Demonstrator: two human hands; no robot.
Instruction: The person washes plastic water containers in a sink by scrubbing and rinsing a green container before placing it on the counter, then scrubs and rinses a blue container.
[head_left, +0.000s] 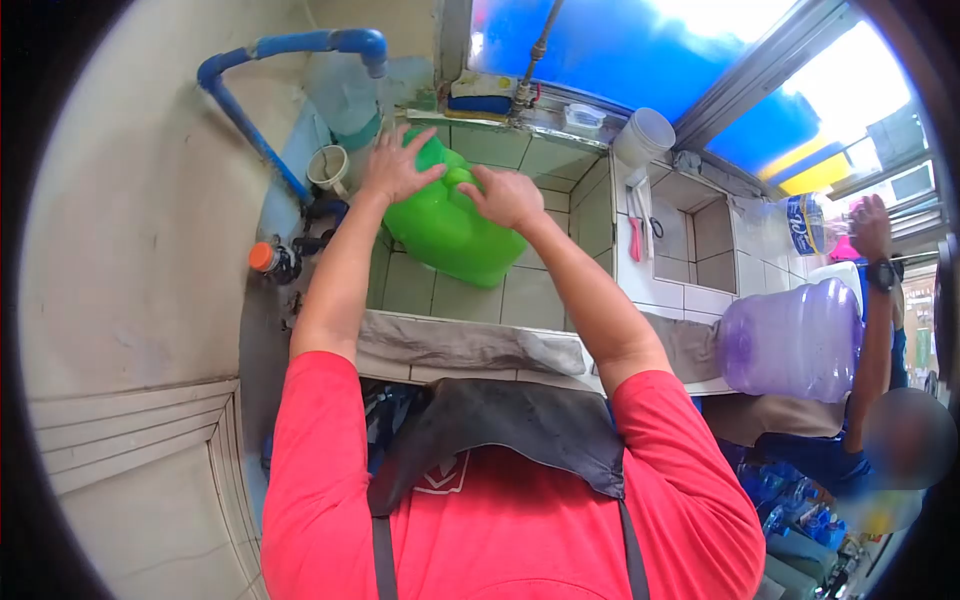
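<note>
Jug [455, 245] sits in sink [408, 290], body on yr side of yr fingers, long axis slanting from tap [372, 48] toward yr R, L hand [398, 168] nearer tap, spread wide, R hand [508, 198] curled atop, grip unclear.

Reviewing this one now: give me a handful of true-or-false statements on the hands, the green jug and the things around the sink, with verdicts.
1. The left hand and the right hand are both at the green jug. True.
2. The left hand is clenched into a fist. False: it is spread open.
3. The pipe above the sink is orange. False: the pipe is blue.
4. A pink tool lies on the white tiled ledge to the right of the sink. True.
5. The large purple bottle is to the left of the sink. False: it is to the right.
</note>
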